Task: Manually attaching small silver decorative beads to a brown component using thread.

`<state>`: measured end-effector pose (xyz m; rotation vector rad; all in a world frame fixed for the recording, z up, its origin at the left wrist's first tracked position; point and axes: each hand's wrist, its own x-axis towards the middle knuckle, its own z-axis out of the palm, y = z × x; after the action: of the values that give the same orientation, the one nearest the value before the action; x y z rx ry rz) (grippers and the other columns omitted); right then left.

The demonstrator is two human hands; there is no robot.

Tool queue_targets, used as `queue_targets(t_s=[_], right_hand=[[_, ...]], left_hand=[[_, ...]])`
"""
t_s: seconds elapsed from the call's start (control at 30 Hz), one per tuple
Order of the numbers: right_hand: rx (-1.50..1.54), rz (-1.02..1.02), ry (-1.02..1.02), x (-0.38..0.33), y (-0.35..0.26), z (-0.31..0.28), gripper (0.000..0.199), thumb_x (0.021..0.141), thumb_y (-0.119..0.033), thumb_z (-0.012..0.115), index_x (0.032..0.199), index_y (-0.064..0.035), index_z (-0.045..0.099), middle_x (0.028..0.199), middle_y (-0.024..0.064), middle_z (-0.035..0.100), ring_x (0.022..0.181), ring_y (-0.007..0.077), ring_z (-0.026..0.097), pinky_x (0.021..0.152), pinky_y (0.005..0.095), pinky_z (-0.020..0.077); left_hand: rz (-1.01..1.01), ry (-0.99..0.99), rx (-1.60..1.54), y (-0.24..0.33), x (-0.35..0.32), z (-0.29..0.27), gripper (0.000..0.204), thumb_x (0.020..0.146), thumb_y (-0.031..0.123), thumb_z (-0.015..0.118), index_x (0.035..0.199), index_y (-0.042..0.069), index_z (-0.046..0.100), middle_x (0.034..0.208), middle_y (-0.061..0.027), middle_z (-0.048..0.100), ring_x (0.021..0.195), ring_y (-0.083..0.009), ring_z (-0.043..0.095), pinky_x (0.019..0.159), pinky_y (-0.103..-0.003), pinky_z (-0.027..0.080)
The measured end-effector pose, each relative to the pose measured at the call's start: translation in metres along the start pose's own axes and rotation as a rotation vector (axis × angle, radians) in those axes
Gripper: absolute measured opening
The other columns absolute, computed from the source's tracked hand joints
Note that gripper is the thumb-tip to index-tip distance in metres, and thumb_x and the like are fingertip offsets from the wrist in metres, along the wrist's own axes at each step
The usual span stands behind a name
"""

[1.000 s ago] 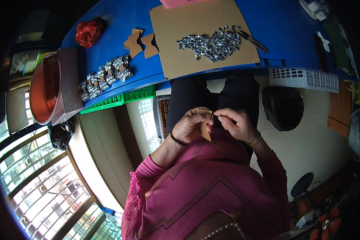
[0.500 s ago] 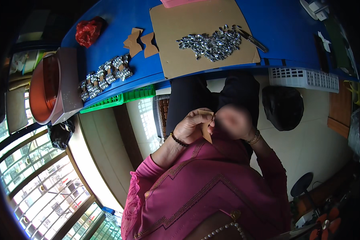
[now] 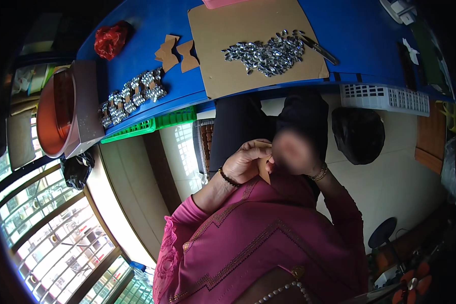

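Observation:
Over my lap, my left hand (image 3: 242, 163) pinches a tan, stiff cutout (image 3: 264, 176) between thumb and fingers, and its pointed lower end hangs below the fingertips. My right hand (image 3: 295, 152) is close beside it, near the cutout's right side. Its fingers are smeared, so what they hold cannot be made out. On the table lie several similar bow-shaped tan cutouts (image 3: 189, 57). Right of them, a cardboard sheet (image 3: 213, 76) carries a heap of shiny silver gems (image 3: 266, 57). A slim dark tool, seemingly tweezers (image 3: 319, 49), rests at the sheet's right edge.
A row of gem-covered pieces (image 3: 131, 97) lies along the blue table (image 3: 147, 25), near a crumpled red plastic bag (image 3: 110, 40). Below the table edge are a green basket (image 3: 175, 119), a white basket (image 3: 385, 99) and a black bag (image 3: 358, 136).
The tan cutout has shifted and turned slightly in my left hand. Both hands stay almost in the same place over my lap. Nothing on the table has visibly been moved.

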<state>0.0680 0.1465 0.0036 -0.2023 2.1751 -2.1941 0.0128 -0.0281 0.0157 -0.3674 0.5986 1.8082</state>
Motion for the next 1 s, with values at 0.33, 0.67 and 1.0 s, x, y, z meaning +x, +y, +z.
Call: queue_targets(t_s=[0.33,0.67,1.0], right_hand=[[-0.485,-0.080,0.131,0.015,-0.019,0.003,0.011,0.081,-0.001,0.053,0.091,-0.0023,0.049,0.077,0.0131,0.057,0.059,0.0159,0.057,0.054,0.0254,0.0448],[1.144,0.274,0.421,-0.001,-0.034,-0.008,0.010,0.083,-0.006,0.054,0.092,-0.0026,0.051,0.061,-0.0015,0.044,0.044,0.0072,0.039,0.062,0.0315,0.0474],[1.124,-0.371,1.678,-0.284,0.081,-0.293,0.039,0.086,0.003,0.032,0.050,-0.0116,0.027,0.047,0.0006,0.015,0.042,0.0122,0.020,0.104,0.0491,0.0273]], left_hand=[[0.203,0.313,0.536,0.000,0.002,0.002,0.009,0.080,0.004,0.057,0.086,-0.001,0.057,0.072,-0.0076,0.059,0.060,-0.0124,0.056,0.059,-0.024,0.049],[1.068,0.583,1.487,0.026,0.002,-0.031,0.012,0.079,-0.002,0.057,0.090,0.000,0.061,0.070,-0.0042,0.056,0.061,-0.0084,0.053,0.056,-0.020,0.043],[1.381,1.136,1.353,0.126,-0.094,-0.144,0.013,0.074,-0.005,0.058,0.085,0.000,0.063,0.075,-0.0082,0.060,0.066,-0.0130,0.057,0.057,-0.024,0.045]])
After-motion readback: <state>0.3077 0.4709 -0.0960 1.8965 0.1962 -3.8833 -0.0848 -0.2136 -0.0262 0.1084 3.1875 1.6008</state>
